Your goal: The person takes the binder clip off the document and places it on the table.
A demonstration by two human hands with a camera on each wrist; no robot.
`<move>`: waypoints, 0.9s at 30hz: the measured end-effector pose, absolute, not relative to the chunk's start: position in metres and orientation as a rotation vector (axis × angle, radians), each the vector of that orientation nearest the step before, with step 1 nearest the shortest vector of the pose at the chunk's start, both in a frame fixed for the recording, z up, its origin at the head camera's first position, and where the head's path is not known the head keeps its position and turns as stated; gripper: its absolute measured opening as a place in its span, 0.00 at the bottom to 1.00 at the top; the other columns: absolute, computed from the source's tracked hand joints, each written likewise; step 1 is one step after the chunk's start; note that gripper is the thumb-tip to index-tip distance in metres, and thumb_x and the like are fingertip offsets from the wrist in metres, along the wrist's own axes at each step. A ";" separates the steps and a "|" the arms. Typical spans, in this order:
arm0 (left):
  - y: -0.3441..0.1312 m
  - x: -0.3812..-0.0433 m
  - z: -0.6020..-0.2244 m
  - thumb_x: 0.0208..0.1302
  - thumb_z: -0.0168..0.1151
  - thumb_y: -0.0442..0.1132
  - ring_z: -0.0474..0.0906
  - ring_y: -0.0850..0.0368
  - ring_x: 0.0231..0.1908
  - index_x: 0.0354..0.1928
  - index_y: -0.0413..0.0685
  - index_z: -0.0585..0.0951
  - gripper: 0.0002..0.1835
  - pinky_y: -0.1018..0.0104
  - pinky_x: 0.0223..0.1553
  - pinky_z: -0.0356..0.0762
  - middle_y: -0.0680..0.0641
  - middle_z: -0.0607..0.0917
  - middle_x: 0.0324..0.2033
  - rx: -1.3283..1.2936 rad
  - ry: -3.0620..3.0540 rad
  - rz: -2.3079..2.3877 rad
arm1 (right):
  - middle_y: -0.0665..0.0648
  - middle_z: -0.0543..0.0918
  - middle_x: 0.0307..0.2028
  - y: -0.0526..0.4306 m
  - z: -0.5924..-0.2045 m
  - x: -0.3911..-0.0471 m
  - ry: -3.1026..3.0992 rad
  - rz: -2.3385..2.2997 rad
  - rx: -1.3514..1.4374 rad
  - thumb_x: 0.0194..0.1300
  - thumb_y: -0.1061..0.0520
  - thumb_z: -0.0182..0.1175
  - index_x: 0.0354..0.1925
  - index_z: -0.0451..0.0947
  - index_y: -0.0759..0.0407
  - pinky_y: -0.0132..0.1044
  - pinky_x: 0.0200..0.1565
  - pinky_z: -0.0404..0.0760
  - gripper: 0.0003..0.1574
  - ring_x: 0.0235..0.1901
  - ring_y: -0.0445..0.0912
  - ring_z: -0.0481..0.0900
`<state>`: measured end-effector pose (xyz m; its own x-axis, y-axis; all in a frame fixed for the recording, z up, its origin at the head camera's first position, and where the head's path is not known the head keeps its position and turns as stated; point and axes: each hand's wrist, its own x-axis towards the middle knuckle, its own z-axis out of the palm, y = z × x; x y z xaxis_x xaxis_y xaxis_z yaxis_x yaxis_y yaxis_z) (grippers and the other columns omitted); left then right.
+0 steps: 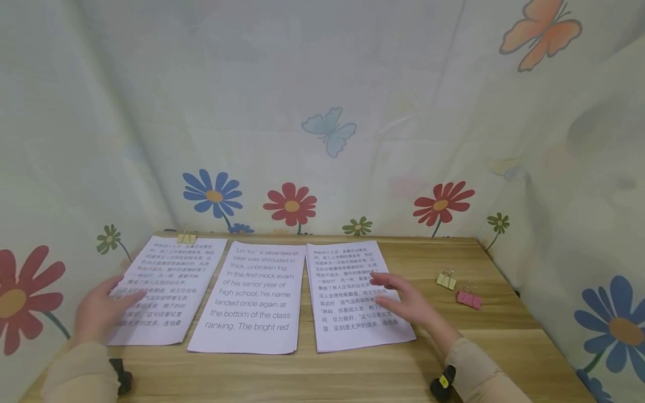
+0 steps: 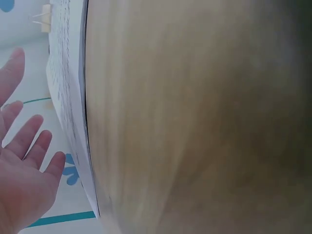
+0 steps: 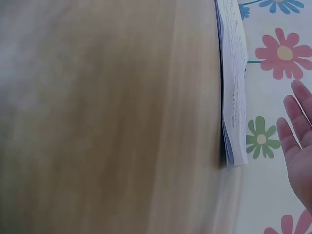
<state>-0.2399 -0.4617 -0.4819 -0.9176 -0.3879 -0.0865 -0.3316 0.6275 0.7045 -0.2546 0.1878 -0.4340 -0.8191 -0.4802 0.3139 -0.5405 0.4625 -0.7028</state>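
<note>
Three stacks of printed paper lie side by side on a wooden table. The left stack (image 1: 166,280) has a yellow binder clip (image 1: 187,238) at its top edge. English text in large print covers the middle stack (image 1: 252,296), while the right stack (image 1: 347,296) bears Chinese characters and has no clip on it. My left hand (image 1: 103,308) hovers over the left stack's outer side, fingers spread and nothing in them. Above the right stack's right edge is my right hand (image 1: 403,302), also with nothing held; the right wrist view shows its fingers extended, apart from the paper.
On the right of the table (image 1: 504,347) lie a yellow binder clip (image 1: 446,279) and a pink binder clip (image 1: 469,298). A curtain (image 1: 403,73) printed with flowers and butterflies encloses the table at the back and both sides.
</note>
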 end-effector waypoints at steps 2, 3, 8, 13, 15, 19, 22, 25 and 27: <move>-0.465 -0.240 -0.484 0.61 0.65 0.62 0.54 0.21 0.65 0.75 0.33 0.50 0.56 0.27 0.59 0.57 0.23 0.56 0.69 0.611 -2.795 -1.143 | 0.65 0.79 0.58 0.191 -0.441 -0.258 -2.627 1.276 0.940 0.62 0.68 0.66 0.66 0.69 0.66 0.59 0.60 0.71 0.34 0.58 0.58 0.77; -0.466 -0.240 -0.484 0.61 0.66 0.61 0.53 0.21 0.65 0.75 0.33 0.50 0.56 0.27 0.59 0.56 0.23 0.55 0.69 0.603 -2.804 -1.128 | 0.64 0.79 0.58 0.193 -0.445 -0.261 -2.630 1.265 0.948 0.62 0.68 0.66 0.66 0.70 0.64 0.58 0.60 0.71 0.34 0.58 0.57 0.77; -0.470 -0.237 -0.485 0.58 0.70 0.58 0.47 0.20 0.67 0.74 0.31 0.49 0.57 0.26 0.60 0.52 0.21 0.52 0.69 0.579 -2.835 -1.078 | 0.61 0.80 0.58 0.199 -0.452 -0.265 -2.621 1.216 1.030 0.62 0.66 0.67 0.66 0.71 0.59 0.56 0.59 0.74 0.34 0.58 0.53 0.77; -0.474 -0.234 -0.487 0.56 0.72 0.59 0.47 0.19 0.66 0.73 0.29 0.50 0.59 0.26 0.61 0.52 0.20 0.52 0.68 0.555 -2.848 -1.063 | 0.62 0.80 0.58 0.200 -0.453 -0.265 -2.604 1.160 1.103 0.60 0.66 0.68 0.65 0.72 0.60 0.56 0.57 0.75 0.35 0.58 0.54 0.76; -0.475 -0.233 -0.487 0.55 0.72 0.59 0.47 0.19 0.66 0.73 0.29 0.50 0.60 0.26 0.61 0.52 0.20 0.52 0.68 0.535 -2.855 -1.064 | 0.61 0.80 0.58 0.200 -0.453 -0.265 -2.611 1.133 1.110 0.60 0.66 0.69 0.65 0.72 0.60 0.56 0.57 0.75 0.35 0.58 0.54 0.76; -0.479 -0.232 -0.489 0.54 0.72 0.62 0.47 0.18 0.66 0.74 0.30 0.49 0.61 0.26 0.60 0.51 0.20 0.50 0.69 0.525 -2.876 -1.089 | 0.57 0.79 0.60 0.202 -0.454 -0.265 -2.661 1.066 1.103 0.61 0.63 0.69 0.63 0.74 0.61 0.57 0.59 0.73 0.33 0.60 0.55 0.74; -0.481 -0.233 -0.491 0.54 0.71 0.62 0.45 0.18 0.66 0.75 0.34 0.47 0.61 0.25 0.60 0.50 0.21 0.49 0.69 0.545 -2.903 -1.101 | 0.55 0.78 0.61 0.206 -0.455 -0.265 -2.690 0.989 1.129 0.60 0.60 0.70 0.63 0.74 0.61 0.58 0.60 0.71 0.33 0.61 0.56 0.73; -0.483 -0.234 -0.494 0.54 0.72 0.61 0.44 0.18 0.66 0.75 0.35 0.46 0.62 0.25 0.61 0.49 0.21 0.48 0.70 0.560 -2.933 -1.110 | 0.55 0.78 0.60 0.211 -0.458 -0.266 -2.688 0.897 1.206 0.59 0.58 0.71 0.63 0.74 0.62 0.58 0.59 0.71 0.35 0.61 0.56 0.73; -0.485 -0.235 -0.495 0.54 0.72 0.61 0.43 0.18 0.66 0.75 0.35 0.45 0.62 0.25 0.61 0.48 0.21 0.47 0.69 0.564 -2.953 -1.102 | 0.56 0.78 0.61 0.215 -0.459 -0.266 -2.680 0.856 1.262 0.58 0.57 0.72 0.63 0.74 0.62 0.58 0.59 0.71 0.36 0.60 0.56 0.73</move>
<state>-0.2347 -0.4845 -0.4950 -0.9361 -0.3040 -0.1771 -0.3457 0.7014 0.6233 -0.2662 0.2152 -0.4590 -0.6634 -0.6950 0.2774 -0.7270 0.5110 -0.4585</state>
